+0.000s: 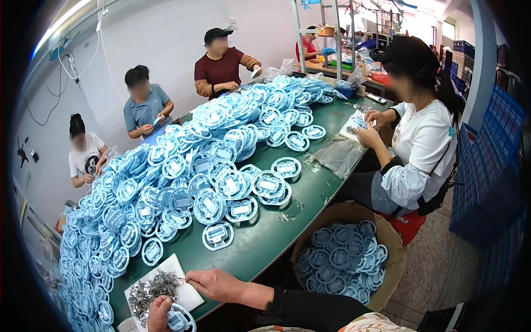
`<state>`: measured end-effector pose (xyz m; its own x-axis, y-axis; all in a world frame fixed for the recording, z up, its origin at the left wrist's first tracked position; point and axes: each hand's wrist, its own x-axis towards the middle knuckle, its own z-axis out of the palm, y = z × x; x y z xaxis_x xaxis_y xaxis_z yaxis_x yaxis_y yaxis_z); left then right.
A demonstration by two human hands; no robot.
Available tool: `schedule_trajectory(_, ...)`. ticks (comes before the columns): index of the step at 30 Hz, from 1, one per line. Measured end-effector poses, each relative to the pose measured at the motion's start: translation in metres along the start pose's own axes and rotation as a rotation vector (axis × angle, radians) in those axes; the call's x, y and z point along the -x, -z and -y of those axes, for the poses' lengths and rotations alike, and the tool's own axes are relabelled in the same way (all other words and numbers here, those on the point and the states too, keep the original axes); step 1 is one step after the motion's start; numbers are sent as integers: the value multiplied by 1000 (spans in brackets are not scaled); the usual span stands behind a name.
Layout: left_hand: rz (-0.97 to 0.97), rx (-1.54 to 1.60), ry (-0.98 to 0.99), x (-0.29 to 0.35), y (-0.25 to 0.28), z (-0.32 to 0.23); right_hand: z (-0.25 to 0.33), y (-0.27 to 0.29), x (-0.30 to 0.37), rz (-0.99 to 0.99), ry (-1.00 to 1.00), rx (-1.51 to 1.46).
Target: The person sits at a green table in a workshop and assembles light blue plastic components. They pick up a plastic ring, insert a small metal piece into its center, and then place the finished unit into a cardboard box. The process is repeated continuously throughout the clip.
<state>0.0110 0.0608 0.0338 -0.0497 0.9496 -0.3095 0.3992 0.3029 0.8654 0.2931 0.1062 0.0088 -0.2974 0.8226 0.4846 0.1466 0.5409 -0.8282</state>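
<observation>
At the lower edge my left hand (160, 314) is closed on a light blue round plastic frame (187, 317), which is partly cut off by the picture's edge. My right hand (218, 284) is pinched around a thin, dark tweezer-like tool (182, 279). Its tip is over the right side of a heap of small silvery metal pieces (152, 290). That heap lies on a white board (191, 297) at the near end of the green table (265, 232). Whether the tool's tip holds a piece is too small to tell.
A large pile of light blue round frames (210, 160) covers the table's left and far parts. Right of me stands a cardboard box (390, 276) with more frames inside. Several co-workers sit or stand around the table. Blue crates (487, 177) are stacked at right.
</observation>
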Motion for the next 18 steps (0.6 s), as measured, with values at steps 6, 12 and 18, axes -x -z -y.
schedule_trajectory(6, 20, 76, 24, 4, -5, -10, 4, -3, -9, 56, -54, -117)
schedule_trajectory(12, 72, 20, -85, 0, -7, -11, -3, -36, -24, 161, -180, -223)
schedule_trajectory(18, 94, 120, -134, 1, -7, -2, -1, -56, -35, 345, -256, -228)
